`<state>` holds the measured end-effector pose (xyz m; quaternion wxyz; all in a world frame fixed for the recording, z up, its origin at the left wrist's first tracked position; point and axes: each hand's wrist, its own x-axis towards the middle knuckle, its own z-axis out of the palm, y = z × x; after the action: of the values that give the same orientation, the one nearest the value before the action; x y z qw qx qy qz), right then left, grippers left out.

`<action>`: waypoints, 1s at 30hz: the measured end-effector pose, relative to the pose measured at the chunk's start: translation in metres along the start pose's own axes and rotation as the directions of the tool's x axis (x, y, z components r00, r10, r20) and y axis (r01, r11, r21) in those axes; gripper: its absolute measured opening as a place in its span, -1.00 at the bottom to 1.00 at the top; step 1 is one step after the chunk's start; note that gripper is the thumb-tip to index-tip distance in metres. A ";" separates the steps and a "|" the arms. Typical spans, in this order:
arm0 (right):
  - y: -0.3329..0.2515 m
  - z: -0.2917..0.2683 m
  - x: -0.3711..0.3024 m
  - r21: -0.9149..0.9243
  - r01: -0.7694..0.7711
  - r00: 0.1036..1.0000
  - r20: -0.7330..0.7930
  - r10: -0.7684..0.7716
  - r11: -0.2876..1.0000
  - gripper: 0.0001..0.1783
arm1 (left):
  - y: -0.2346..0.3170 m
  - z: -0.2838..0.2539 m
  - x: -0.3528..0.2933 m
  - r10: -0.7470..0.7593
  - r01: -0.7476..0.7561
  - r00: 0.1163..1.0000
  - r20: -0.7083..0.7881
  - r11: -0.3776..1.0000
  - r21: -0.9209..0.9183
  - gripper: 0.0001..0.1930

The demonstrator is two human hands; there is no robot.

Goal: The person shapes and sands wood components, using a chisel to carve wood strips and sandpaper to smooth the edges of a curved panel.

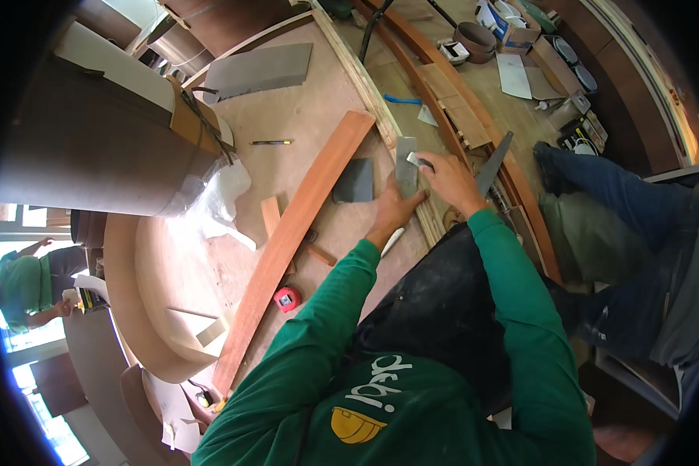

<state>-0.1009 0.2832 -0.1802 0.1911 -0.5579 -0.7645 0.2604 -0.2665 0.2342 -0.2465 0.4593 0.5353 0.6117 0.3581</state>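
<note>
My left hand (pixel 396 210) is closed on a small grey rectangular slab (pixel 405 147), holding it near the pale wooden edge strip (pixel 365 85) of the worktop. Between the fingertips of my right hand (pixel 452 182) is a small whitish piece (pixel 413 158), pressed against the slab's face; its exact kind is too small to tell. A dark grey square sheet (pixel 354 180) lies just left of my left hand. Beyond it, a long reddish wooden board (pixel 307 210) crosses the worktop at a slant. Below my left wrist lies a slim white tool (pixel 392 241), partly hidden.
On the plywood worktop (pixel 264 175) are a red tape measure (pixel 287 298), a pencil (pixel 271 142) and a grey panel (pixel 260 70). A handsaw (pixel 493 165) and curved wooden strips (pixel 489 128) lie to the right. Someone's jeans-clad leg (pixel 613 175) is close by; another person (pixel 27 279) is far left.
</note>
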 end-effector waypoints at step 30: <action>0.154 -0.099 -0.003 0.203 -0.585 0.774 -0.150 0.615 0.785 -0.34 | -0.009 0.006 0.002 0.008 -0.006 1.000 0.021 0.997 -0.081 -0.17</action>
<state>0.0736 0.3364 -0.1961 0.2167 -0.7815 -0.5008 0.3024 -0.2636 0.2341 -0.2573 0.4861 0.5222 0.5897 0.3785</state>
